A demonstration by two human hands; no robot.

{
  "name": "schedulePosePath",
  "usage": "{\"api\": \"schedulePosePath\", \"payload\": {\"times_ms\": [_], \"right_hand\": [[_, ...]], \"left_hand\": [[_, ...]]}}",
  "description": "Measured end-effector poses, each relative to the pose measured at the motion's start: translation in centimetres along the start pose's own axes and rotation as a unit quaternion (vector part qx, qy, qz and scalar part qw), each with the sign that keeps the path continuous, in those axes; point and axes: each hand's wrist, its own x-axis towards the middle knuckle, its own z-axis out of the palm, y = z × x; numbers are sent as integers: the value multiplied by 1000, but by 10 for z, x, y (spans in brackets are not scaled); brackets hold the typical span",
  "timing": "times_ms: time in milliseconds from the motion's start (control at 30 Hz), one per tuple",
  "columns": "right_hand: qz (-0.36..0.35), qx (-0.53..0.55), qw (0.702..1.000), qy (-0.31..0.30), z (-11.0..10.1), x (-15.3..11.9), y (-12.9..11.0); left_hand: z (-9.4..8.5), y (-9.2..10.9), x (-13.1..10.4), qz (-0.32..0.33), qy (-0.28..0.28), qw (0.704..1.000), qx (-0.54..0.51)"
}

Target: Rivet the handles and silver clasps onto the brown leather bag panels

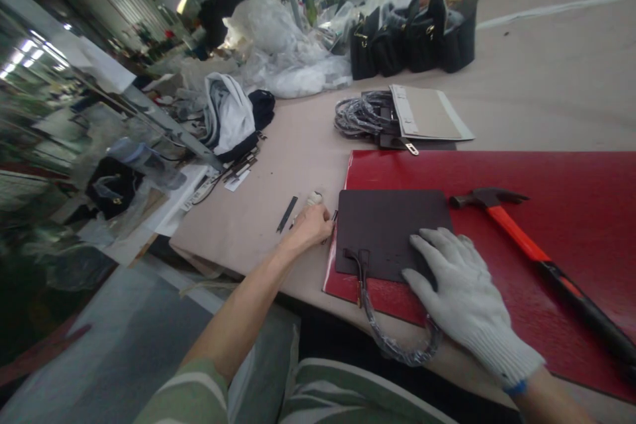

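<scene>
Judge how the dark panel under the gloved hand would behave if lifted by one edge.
The dark panel lies dead flat on the red mat, so probably fairly stiff. It looks thin, likely light. Its wrapped handle would probably dangle.

This is a bag-making workshop. A long worktable (546,99) fills the frame, with a red cutting mat (571,179) and a hammer (527,238) at lower right. Finished black handbags (412,40) stand at the top centre beside heaps of plastic wrapping (283,53). Wrapped handles (360,112) and leather panels (430,112) lie mid-frame.
</scene>
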Motion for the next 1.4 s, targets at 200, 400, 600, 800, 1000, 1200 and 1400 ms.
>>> {"api": "schedulePosePath", "payload": {"times_ms": [200,400,600,800,1000,1200,1400], "right_hand": [[25,19,999,-19,-4,-3,-2],[32,35,999,-24,-6,-4,-4],[37,36,998,-25,-4,-4,-2],[35,40,998,-20,-5,-4,-3],[38,47,998,-23,-5,-4,-2],[41,53,998,-19,-4,-5,-1],[39,55,998,-15,-6,-5,-1]], "left_hand": [[-2,-3,14,-24,-36,999,25],[-13,2,-2,-53,12,941,-333],[23,61,-42,48,-36,798,-599],[54,75,-50,154,3,837,-525],[55,71,-51,155,-7,831,-535],[58,73,-52,152,-6,836,-527],[56,73,-53,166,5,853,-495]]}}
